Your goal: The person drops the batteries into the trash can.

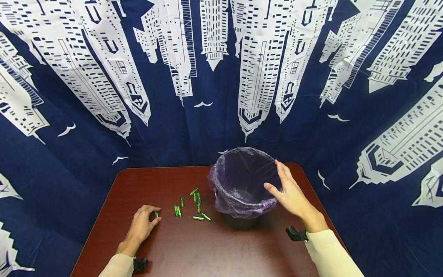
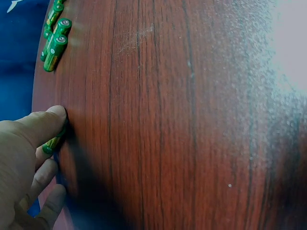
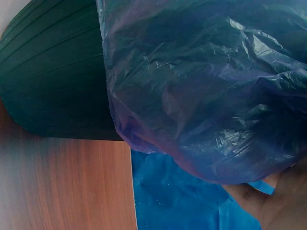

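Note:
My left hand [image 1: 141,226] is low over the left part of the table, with a green battery [image 1: 156,214] between its thumb and fingers. The left wrist view shows this battery [image 2: 52,143] partly covered by the thumb. To the right lie several more green and gold batteries [image 1: 199,207] in a loose group. A dark trash bin [image 1: 240,222] stands upright, with a translucent purple bag [image 1: 225,200] folded over its rim. At the bin's right side is my right hand [image 1: 294,196], fingers extended and thumb apart by the rim; the bag hides part of this hand [image 3: 283,201] in the right wrist view.
The reddish-brown wooden table [image 1: 194,250] has rounded far corners. Behind it and along both sides hangs a dark blue cloth [image 1: 166,142] printed with white buildings. A black wrist strap [image 1: 297,234] sits on the right wrist.

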`<move>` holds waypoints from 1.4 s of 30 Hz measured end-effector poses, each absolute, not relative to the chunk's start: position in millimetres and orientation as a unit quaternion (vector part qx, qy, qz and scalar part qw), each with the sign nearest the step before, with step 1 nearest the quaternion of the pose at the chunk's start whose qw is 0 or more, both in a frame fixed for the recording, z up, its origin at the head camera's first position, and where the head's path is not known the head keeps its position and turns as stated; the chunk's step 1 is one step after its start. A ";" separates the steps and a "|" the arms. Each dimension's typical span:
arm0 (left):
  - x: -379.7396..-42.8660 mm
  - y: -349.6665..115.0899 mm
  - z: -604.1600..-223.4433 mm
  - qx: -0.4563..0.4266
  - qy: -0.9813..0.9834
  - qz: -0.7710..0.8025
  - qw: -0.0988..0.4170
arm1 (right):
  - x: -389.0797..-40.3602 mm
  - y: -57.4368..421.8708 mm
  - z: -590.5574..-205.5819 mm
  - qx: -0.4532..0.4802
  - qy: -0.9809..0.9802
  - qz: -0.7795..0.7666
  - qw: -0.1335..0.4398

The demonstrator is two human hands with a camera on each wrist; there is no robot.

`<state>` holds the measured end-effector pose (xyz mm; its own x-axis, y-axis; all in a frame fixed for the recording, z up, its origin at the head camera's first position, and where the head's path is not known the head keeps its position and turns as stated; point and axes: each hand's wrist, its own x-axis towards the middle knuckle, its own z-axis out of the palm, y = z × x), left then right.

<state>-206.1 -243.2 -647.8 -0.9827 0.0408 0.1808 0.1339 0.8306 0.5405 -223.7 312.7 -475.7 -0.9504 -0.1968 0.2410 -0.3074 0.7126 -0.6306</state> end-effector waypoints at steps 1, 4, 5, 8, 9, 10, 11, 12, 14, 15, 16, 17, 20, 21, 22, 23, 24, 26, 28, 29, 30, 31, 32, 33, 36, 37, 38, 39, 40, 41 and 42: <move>-206.2 -243.5 -647.7 -0.045 -0.953 -0.287 0.082 | -224.1 312.3 -475.4 0.138 -0.922 0.353 0.078; -205.9 -244.1 -647.6 -0.042 -0.952 -0.290 0.083 | -225.0 310.8 -474.2 0.141 -0.922 0.353 0.078; -205.6 -244.0 -647.1 -0.040 -0.952 -0.293 0.083 | -225.2 310.3 -473.9 0.142 -0.921 0.354 0.077; -204.5 -243.9 -645.8 -0.037 -0.950 -0.297 0.086 | -225.6 309.0 -473.5 0.144 -0.921 0.353 0.076; -204.5 -243.6 -645.0 -0.038 -0.950 -0.298 0.089 | -225.7 308.7 -473.6 0.145 -0.922 0.352 0.076; -204.2 -243.3 -644.0 -0.039 -0.949 -0.298 0.091 | -225.7 308.5 -473.7 0.145 -0.922 0.352 0.076; -204.3 -242.7 -642.6 -0.041 -0.949 -0.299 0.095 | -225.6 308.4 -473.8 0.145 -0.921 0.352 0.076; -204.5 -242.2 -641.0 -0.044 -0.948 -0.300 0.099 | -225.4 308.3 -473.9 0.145 -0.922 0.352 0.076; -205.0 -239.9 -636.5 -0.049 -0.946 -0.303 0.106 | -224.9 308.1 -473.6 0.144 -0.922 0.352 0.075; -205.6 -238.6 -633.7 -0.053 -0.945 -0.305 0.110 | -224.7 308.2 -473.6 0.144 -0.922 0.352 0.075; -206.3 -237.1 -631.0 -0.055 -0.943 -0.306 0.114 | -224.4 308.3 -473.6 0.144 -0.922 0.353 0.075; -207.5 -235.2 -628.1 -0.059 -0.942 -0.306 0.122 | -224.1 308.4 -473.7 0.143 -0.922 0.352 0.075; -211.6 -228.0 -618.8 -0.074 -0.937 -0.307 0.151 | -223.5 308.7 -473.9 0.142 -0.923 0.351 0.077; -213.2 -224.8 -615.2 -0.079 -0.935 -0.305 0.164 | -223.4 308.9 -474.2 0.141 -0.923 0.351 0.078; -214.8 -221.6 -611.5 -0.087 -0.932 -0.304 0.178 | -223.2 308.9 -474.0 0.140 -0.923 0.350 0.077; -216.3 -217.8 -607.1 -0.093 -0.929 -0.303 0.192 | -223.1 308.8 -473.9 0.140 -0.923 0.351 0.077; -217.5 -213.9 -602.1 -0.099 -0.926 -0.303 0.205 | -223.1 308.7 -473.6 0.140 -0.923 0.351 0.077; -220.2 -206.4 -592.0 -0.115 -0.917 -0.302 0.233 | -222.9 308.4 -473.1 0.140 -0.922 0.351 0.078; -224.4 -200.4 -582.6 -0.136 -0.905 -0.312 0.256 | -222.6 308.2 -472.4 0.139 -0.922 0.352 0.078; -227.1 -197.8 -578.7 -0.148 -0.897 -0.320 0.268 | -222.4 308.3 -472.3 0.139 -0.922 0.352 0.078; -230.0 -195.6 -574.9 -0.161 -0.889 -0.328 0.276 | -222.2 308.4 -472.2 0.139 -0.922 0.353 0.079; -233.3 -193.6 -571.7 -0.174 -0.881 -0.336 0.285 | -222.0 308.6 -472.1 0.138 -0.922 0.353 0.078; -244.0 -194.3 -579.3 -0.194 -0.862 -0.357 0.302 | -221.8 308.8 -472.1 0.137 -0.922 0.352 0.078; -247.3 -192.1 -575.8 -0.206 -0.854 -0.364 0.309 | -221.8 309.0 -471.8 0.136 -0.923 0.353 0.077; -253.2 -181.9 -560.0 -0.227 -0.842 -0.368 0.321 | -221.6 309.3 -471.4 0.135 -0.923 0.353 0.076; -253.7 -177.4 -552.4 -0.231 -0.841 -0.365 0.325 | -221.7 309.5 -471.5 0.134 -0.923 0.353 0.076; -253.7 -172.5 -544.4 -0.235 -0.841 -0.361 0.327 | -221.7 309.5 -471.5 0.134 -0.923 0.353 0.076; -245.8 -164.4 -525.0 -0.227 -0.853 -0.345 0.318 | -221.7 309.6 -471.6 0.134 -0.923 0.353 0.075; -245.0 -158.9 -516.2 -0.227 -0.856 -0.340 0.317 | -221.8 309.7 -472.0 0.134 -0.923 0.353 0.076; -244.6 -153.8 -508.3 -0.228 -0.856 -0.338 0.317 | -221.8 309.8 -472.3 0.134 -0.923 0.352 0.076; -243.7 -148.6 -499.7 -0.228 -0.859 -0.335 0.314 | -221.8 310.0 -472.7 0.134 -0.923 0.352 0.076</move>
<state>-243.7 -148.6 -499.7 -0.6989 0.1820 0.6917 0.6022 0.6714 0.4319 -221.8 310.0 -472.7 -0.9527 -0.1939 0.2341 -0.3005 0.7166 -0.6294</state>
